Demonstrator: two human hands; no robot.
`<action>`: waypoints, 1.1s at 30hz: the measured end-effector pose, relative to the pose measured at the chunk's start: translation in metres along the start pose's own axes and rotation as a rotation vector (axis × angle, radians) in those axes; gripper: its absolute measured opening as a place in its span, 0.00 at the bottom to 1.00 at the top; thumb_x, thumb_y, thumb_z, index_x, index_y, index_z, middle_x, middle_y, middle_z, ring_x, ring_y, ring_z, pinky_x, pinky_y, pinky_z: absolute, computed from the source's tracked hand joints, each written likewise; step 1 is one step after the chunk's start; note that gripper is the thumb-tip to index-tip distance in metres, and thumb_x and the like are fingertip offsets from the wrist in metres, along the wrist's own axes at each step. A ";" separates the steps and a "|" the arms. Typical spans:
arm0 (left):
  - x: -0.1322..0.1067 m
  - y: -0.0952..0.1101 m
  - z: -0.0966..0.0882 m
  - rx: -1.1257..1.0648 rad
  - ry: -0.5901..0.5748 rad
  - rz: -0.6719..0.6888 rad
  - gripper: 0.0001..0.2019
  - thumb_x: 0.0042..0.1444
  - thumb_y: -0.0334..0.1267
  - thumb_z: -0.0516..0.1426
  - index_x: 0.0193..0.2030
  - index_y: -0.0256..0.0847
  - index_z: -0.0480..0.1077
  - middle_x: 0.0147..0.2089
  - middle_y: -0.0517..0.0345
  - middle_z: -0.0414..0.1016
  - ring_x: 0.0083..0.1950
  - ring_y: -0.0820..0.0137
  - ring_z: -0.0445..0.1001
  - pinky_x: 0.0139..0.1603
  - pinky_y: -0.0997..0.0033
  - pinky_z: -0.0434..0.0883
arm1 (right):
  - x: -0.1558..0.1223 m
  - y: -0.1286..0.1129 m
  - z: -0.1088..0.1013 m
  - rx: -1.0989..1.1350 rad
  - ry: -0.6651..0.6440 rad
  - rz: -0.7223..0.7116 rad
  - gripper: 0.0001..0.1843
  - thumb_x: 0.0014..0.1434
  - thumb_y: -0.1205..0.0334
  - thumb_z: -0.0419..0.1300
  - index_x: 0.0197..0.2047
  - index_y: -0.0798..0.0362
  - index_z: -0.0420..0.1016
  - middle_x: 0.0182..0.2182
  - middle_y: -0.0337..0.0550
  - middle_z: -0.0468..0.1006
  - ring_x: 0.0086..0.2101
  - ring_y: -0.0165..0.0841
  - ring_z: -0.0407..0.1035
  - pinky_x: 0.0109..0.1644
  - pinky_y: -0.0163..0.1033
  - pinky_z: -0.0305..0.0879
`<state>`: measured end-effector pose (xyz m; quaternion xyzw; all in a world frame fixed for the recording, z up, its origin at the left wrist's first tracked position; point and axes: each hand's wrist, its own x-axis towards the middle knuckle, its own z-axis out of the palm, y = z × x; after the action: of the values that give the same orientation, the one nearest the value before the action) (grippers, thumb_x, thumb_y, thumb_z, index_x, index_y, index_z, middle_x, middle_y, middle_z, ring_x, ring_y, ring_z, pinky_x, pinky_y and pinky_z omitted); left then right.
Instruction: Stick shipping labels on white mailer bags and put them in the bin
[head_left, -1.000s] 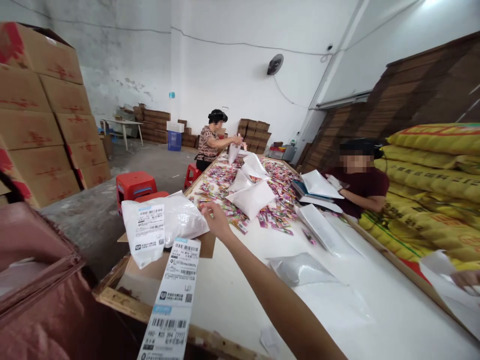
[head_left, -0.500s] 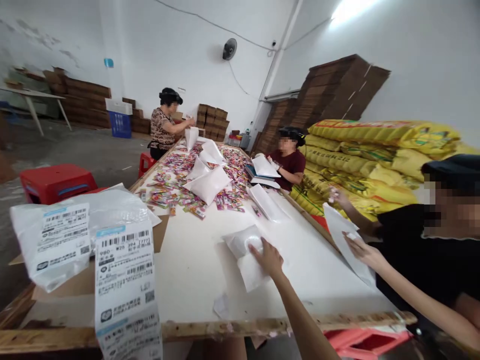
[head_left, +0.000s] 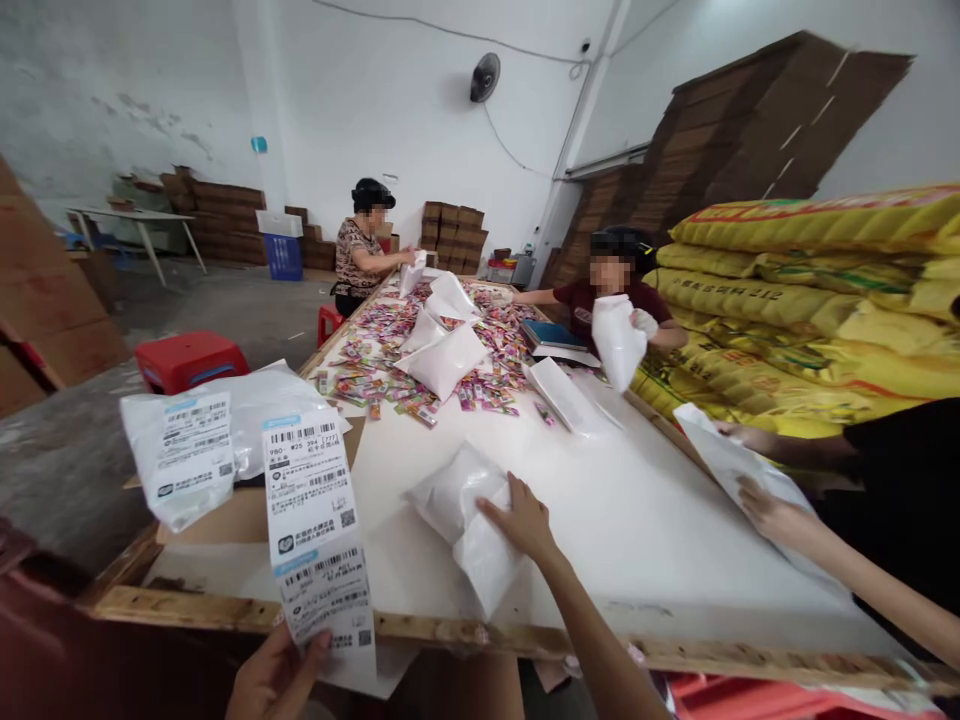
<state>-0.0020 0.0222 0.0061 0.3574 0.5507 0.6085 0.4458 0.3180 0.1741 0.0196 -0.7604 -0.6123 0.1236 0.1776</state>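
Note:
My left hand [head_left: 279, 672] pinches the lower part of a strip of printed shipping labels [head_left: 309, 490] at the table's near edge. The strip stands up from the hand, barcodes facing me. My right hand [head_left: 525, 520] grips the folded end of a plump white mailing bag [head_left: 454, 492] that lies on the white table [head_left: 390, 590]. What fills this bag is hidden. Left of the strip, packed white bags with labels stuck on them [head_left: 184, 450] lie on cardboard.
Small colourful packets [head_left: 390, 340] and more white bags [head_left: 442, 365] cover the far table. Co-workers sit at the far left, far right and near right, each handling a white bag. A red stool [head_left: 191, 358] stands left; yellow sacks [head_left: 750, 300] are piled right.
My left hand has come into view holding the label strip. My right hand and the bag have shifted slightly. The far-right co-worker has lifted a white bag upright. The view has swung left.

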 end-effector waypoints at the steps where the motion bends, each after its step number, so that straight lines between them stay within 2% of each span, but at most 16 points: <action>1: 0.001 -0.001 -0.002 -0.004 0.005 0.003 0.21 0.39 0.54 0.67 0.36 0.42 0.79 0.39 0.53 0.82 0.44 0.55 0.79 0.48 0.63 0.76 | 0.004 0.001 -0.001 0.017 -0.020 0.023 0.49 0.53 0.36 0.56 0.67 0.60 0.50 0.63 0.62 0.58 0.63 0.49 0.52 0.64 0.56 0.46; 3: 0.002 -0.001 -0.004 -0.007 0.002 0.002 0.22 0.39 0.55 0.67 0.36 0.41 0.79 0.38 0.52 0.82 0.43 0.55 0.79 0.46 0.61 0.77 | 0.007 0.001 -0.003 0.048 -0.049 0.049 0.50 0.51 0.35 0.56 0.66 0.61 0.51 0.59 0.63 0.65 0.58 0.51 0.60 0.61 0.55 0.51; 6: 0.005 0.000 -0.004 -0.029 0.002 0.011 0.22 0.38 0.55 0.67 0.35 0.40 0.79 0.37 0.51 0.82 0.41 0.54 0.80 0.44 0.61 0.78 | -0.002 -0.008 0.001 0.104 -0.047 0.116 0.53 0.48 0.33 0.58 0.65 0.64 0.50 0.54 0.64 0.70 0.54 0.51 0.66 0.56 0.50 0.59; 9: 0.009 0.004 -0.003 -0.044 0.015 0.042 0.21 0.39 0.54 0.67 0.36 0.41 0.79 0.38 0.51 0.82 0.41 0.55 0.79 0.44 0.60 0.77 | -0.024 -0.020 0.011 0.162 -0.039 0.188 0.53 0.52 0.33 0.53 0.65 0.66 0.45 0.53 0.66 0.71 0.51 0.48 0.70 0.50 0.45 0.65; 11: 0.014 0.008 -0.005 -0.024 -0.016 0.048 0.21 0.39 0.53 0.67 0.35 0.40 0.79 0.38 0.50 0.82 0.42 0.54 0.79 0.45 0.59 0.77 | -0.043 -0.028 0.018 0.187 -0.036 0.205 0.51 0.54 0.34 0.51 0.66 0.65 0.42 0.52 0.65 0.72 0.50 0.47 0.71 0.49 0.44 0.66; 13: 0.019 0.011 -0.009 0.003 -0.053 0.042 0.21 0.38 0.53 0.67 0.35 0.40 0.80 0.38 0.49 0.82 0.42 0.54 0.79 0.46 0.59 0.77 | -0.062 -0.033 0.020 0.228 -0.082 0.173 0.48 0.56 0.36 0.49 0.67 0.64 0.41 0.46 0.60 0.77 0.45 0.47 0.74 0.46 0.45 0.67; 15: 0.022 0.012 -0.014 0.019 -0.058 0.044 0.21 0.38 0.53 0.67 0.36 0.39 0.80 0.40 0.48 0.82 0.44 0.53 0.79 0.47 0.59 0.76 | -0.077 -0.038 0.014 0.217 -0.151 0.100 0.44 0.57 0.39 0.51 0.66 0.60 0.49 0.34 0.51 0.81 0.39 0.46 0.76 0.42 0.45 0.66; 17: 0.024 0.011 -0.017 0.024 -0.042 0.051 0.21 0.40 0.52 0.66 0.37 0.39 0.79 0.41 0.49 0.82 0.45 0.54 0.78 0.48 0.60 0.75 | -0.084 -0.046 0.000 0.122 -0.160 0.022 0.35 0.57 0.40 0.52 0.60 0.53 0.63 0.27 0.46 0.80 0.34 0.46 0.75 0.38 0.44 0.65; 19: 0.025 0.008 -0.019 0.023 -0.049 0.045 0.20 0.41 0.51 0.66 0.38 0.40 0.79 0.42 0.49 0.82 0.46 0.55 0.78 0.49 0.61 0.75 | -0.078 -0.060 -0.016 0.049 -0.093 -0.105 0.26 0.58 0.42 0.52 0.53 0.49 0.71 0.26 0.44 0.79 0.32 0.43 0.74 0.36 0.43 0.64; 21: 0.026 0.004 -0.020 0.012 -0.076 0.028 0.20 0.42 0.51 0.66 0.39 0.39 0.79 0.43 0.49 0.82 0.47 0.55 0.78 0.50 0.61 0.75 | -0.059 -0.081 -0.029 0.068 -0.031 -0.322 0.22 0.61 0.46 0.51 0.52 0.49 0.72 0.31 0.45 0.80 0.34 0.40 0.74 0.39 0.42 0.65; 23: 0.027 -0.001 -0.019 -0.002 -0.093 0.020 0.19 0.43 0.50 0.66 0.39 0.40 0.79 0.43 0.50 0.81 0.48 0.55 0.78 0.51 0.62 0.74 | -0.031 -0.106 -0.031 0.093 -0.023 -0.543 0.20 0.63 0.50 0.50 0.53 0.49 0.72 0.42 0.46 0.80 0.43 0.38 0.73 0.48 0.41 0.64; 25: 0.027 -0.004 -0.017 -0.015 -0.091 0.027 0.19 0.43 0.49 0.66 0.39 0.40 0.79 0.44 0.50 0.81 0.48 0.56 0.78 0.51 0.62 0.74 | -0.001 -0.130 -0.022 0.068 -0.063 -0.672 0.19 0.63 0.50 0.53 0.53 0.46 0.73 0.51 0.43 0.75 0.52 0.36 0.67 0.56 0.40 0.58; 27: 0.027 -0.005 -0.016 -0.031 -0.085 0.035 0.19 0.43 0.49 0.66 0.39 0.40 0.79 0.44 0.50 0.81 0.48 0.56 0.78 0.50 0.62 0.75 | 0.023 -0.147 -0.005 0.019 -0.119 -0.719 0.19 0.58 0.49 0.60 0.52 0.44 0.74 0.52 0.41 0.75 0.53 0.37 0.66 0.57 0.40 0.56; 29: 0.026 -0.004 -0.015 -0.042 -0.079 0.038 0.19 0.43 0.50 0.66 0.39 0.40 0.79 0.44 0.49 0.81 0.48 0.54 0.77 0.49 0.61 0.75 | 0.036 -0.157 0.014 -0.037 -0.153 -0.714 0.20 0.54 0.49 0.63 0.48 0.47 0.76 0.47 0.44 0.79 0.49 0.39 0.69 0.55 0.42 0.56; 31: 0.024 -0.002 -0.015 -0.046 -0.072 0.034 0.19 0.42 0.50 0.66 0.38 0.40 0.79 0.43 0.49 0.82 0.47 0.53 0.78 0.48 0.60 0.76 | 0.041 -0.159 0.032 -0.076 -0.147 -0.678 0.18 0.54 0.48 0.63 0.43 0.52 0.78 0.41 0.49 0.80 0.45 0.41 0.71 0.53 0.44 0.56; 33: 0.021 0.002 -0.012 -0.067 -0.038 0.056 0.18 0.43 0.51 0.66 0.37 0.41 0.79 0.42 0.49 0.82 0.46 0.53 0.78 0.46 0.60 0.76 | 0.040 -0.157 0.044 -0.085 -0.113 -0.642 0.18 0.55 0.49 0.62 0.40 0.56 0.79 0.39 0.54 0.80 0.45 0.44 0.70 0.53 0.47 0.54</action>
<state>-0.0209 0.0378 0.0048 0.3693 0.5112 0.6318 0.4506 0.1699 0.2482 0.0470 -0.5271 -0.8344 0.0777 0.1413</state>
